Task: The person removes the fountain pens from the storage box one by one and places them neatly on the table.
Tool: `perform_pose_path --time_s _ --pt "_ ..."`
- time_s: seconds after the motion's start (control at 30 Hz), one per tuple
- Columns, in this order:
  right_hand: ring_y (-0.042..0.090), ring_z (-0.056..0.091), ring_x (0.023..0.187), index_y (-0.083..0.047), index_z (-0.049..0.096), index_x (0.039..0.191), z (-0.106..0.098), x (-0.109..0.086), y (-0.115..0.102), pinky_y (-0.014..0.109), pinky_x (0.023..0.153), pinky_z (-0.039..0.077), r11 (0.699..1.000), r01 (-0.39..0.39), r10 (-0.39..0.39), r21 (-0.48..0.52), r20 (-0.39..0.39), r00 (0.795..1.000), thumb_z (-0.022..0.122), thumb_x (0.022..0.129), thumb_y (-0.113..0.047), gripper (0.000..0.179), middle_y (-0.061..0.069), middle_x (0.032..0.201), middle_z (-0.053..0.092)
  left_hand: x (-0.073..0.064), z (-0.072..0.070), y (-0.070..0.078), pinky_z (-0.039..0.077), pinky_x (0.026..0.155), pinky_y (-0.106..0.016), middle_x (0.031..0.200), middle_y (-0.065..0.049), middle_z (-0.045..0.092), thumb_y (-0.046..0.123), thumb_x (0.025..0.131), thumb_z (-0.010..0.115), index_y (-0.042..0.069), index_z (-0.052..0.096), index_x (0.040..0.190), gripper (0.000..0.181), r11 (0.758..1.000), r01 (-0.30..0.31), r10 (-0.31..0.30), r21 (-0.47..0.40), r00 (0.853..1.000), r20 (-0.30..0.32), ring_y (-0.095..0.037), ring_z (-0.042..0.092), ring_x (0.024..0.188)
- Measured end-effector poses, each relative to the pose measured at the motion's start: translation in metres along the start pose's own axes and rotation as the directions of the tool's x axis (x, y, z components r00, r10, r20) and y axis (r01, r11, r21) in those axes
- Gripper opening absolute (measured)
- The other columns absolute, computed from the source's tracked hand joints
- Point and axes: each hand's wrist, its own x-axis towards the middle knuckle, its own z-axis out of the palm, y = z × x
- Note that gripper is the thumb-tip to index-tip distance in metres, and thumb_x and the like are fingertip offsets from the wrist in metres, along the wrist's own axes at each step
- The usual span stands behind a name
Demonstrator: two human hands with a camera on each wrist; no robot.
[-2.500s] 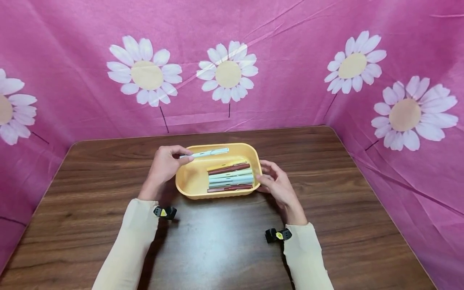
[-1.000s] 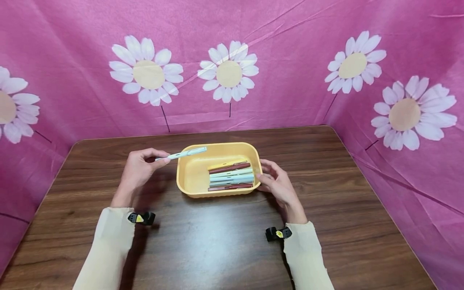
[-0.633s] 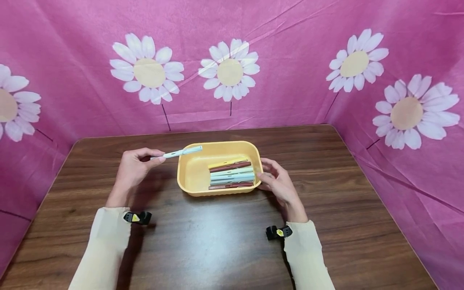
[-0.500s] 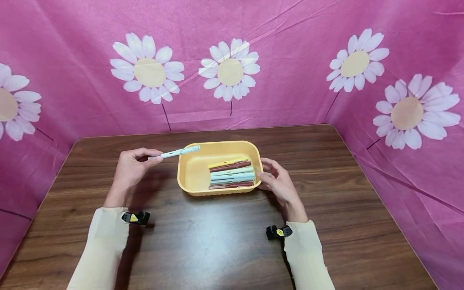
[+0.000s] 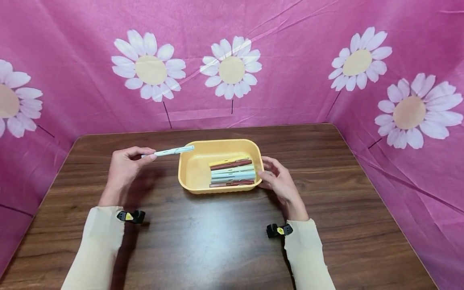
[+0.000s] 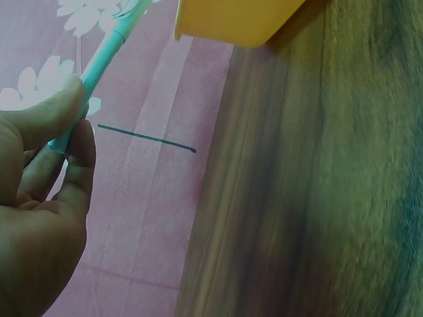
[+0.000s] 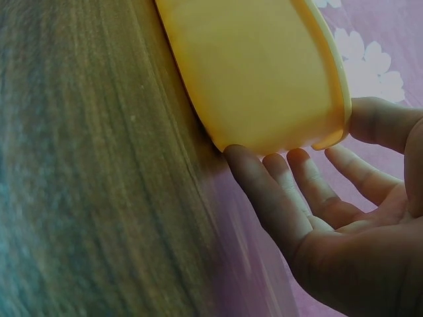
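My left hand [image 5: 122,167] pinches a pale blue capped pen [image 5: 169,152] between thumb and fingers near one end. The pen's far end overlaps the left rim of the yellow plastic box [image 5: 185,173] in the head view. In the left wrist view, the pen [image 6: 104,63] points up and away, with the box wall [image 6: 231,21] to its right. My right hand [image 5: 282,184] holds the box's right end, thumb at the rim and fingertips against the outside wall [image 7: 258,72]. Inside lie several pens: a yellow pen [image 5: 220,162], dark red ones and pale green and blue ones.
The box stands on a brown wood-grain table [image 5: 214,241], toward its back edge. A pink cloth [image 5: 282,80] with white daisies hangs behind the table and along its sides. Black camera straps [image 5: 131,216] sit at both cuffs.
My left hand has carried the pale blue pen leftward from over the box until only its tip overlaps the rim. The right hand stays at the box's end, and the other pens lie as before.
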Motion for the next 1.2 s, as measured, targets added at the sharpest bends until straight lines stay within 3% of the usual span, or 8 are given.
perform_pose_path --time_s 0.13,0.3,0.63,0.93,1.1,1.2 --pt "0.023 0.062 0.106 0.0 0.042 0.149 0.0 0.0 0.0 0.037 0.083 0.059 1.0 -0.003 0.003 -0.002 0.002 1.0 0.058 0.098 0.005 0.054 0.028 0.139 0.046 -0.001 -0.004 -0.001 0.051 0.072 -0.014 0.088 0.016 0.075 0.008 0.085 0.084 -0.002 0.079 0.098 0.018 1.0 -0.008 0.008 -0.01 0.999 -0.032 -0.001 0.067 0.089" --pt "0.02 0.063 0.104 0.001 0.041 0.149 0.0 0.001 -0.001 0.038 0.082 0.059 1.0 0.004 -0.004 0.012 0.005 1.0 0.058 0.098 0.004 0.054 0.029 0.139 0.045 0.001 -0.009 -0.004 0.051 0.074 -0.013 0.087 0.017 0.074 0.006 0.084 0.084 0.002 0.081 0.095 0.012 1.0 -0.005 0.004 -0.024 0.999 -0.053 -0.001 0.067 0.09" --pt "0.021 0.062 0.105 0.001 0.04 0.15 0.0 0.0 -0.002 0.038 0.083 0.059 1.0 -0.002 0.001 0.015 0.013 1.0 0.058 0.098 0.005 0.055 0.029 0.14 0.045 0.002 -0.016 -0.01 0.051 0.076 -0.013 0.087 0.015 0.074 0.005 0.084 0.084 -0.005 0.079 0.097 0.017 0.999 0.005 -0.008 -0.035 0.998 -0.07 0.0 0.068 0.091" --pt "0.023 0.062 0.106 0.001 0.04 0.15 0.0 0.002 -0.001 0.038 0.083 0.059 1.0 -0.005 0.005 0.013 0.012 1.0 0.058 0.098 0.004 0.055 0.028 0.14 0.044 -0.001 -0.019 -0.013 0.05 0.079 -0.014 0.09 0.019 0.074 0.017 0.087 0.083 -0.001 0.079 0.1 0.022 0.997 -0.017 0.02 0.07 0.999 -0.048 0.0 0.067 0.093" --pt "0.022 0.063 0.105 0.001 0.04 0.15 0.0 0.002 0.0 0.039 0.082 0.059 1.0 -0.001 0.001 0.016 0.015 1.0 0.058 0.098 0.005 0.055 0.028 0.14 0.044 -0.004 -0.024 -0.016 0.044 0.077 -0.014 0.088 0.027 0.07 0.026 0.088 0.082 0.001 0.078 0.104 0.03 0.976 -0.033 0.034 0.215 0.999 -0.003 0.002 0.061 0.09" --pt "0.022 0.063 0.105 0.001 0.04 0.149 0.0 0.001 0.0 0.039 0.082 0.059 1.0 0.004 -0.004 0.02 0.014 1.0 0.059 0.098 0.005 0.054 0.028 0.14 0.045 -0.006 -0.026 -0.016 0.043 0.073 -0.015 0.087 0.026 0.07 0.026 0.089 0.082 0.002 0.078 0.105 0.029 0.965 -0.056 0.05 0.258 0.998 0.03 -0.001 0.06 0.085"
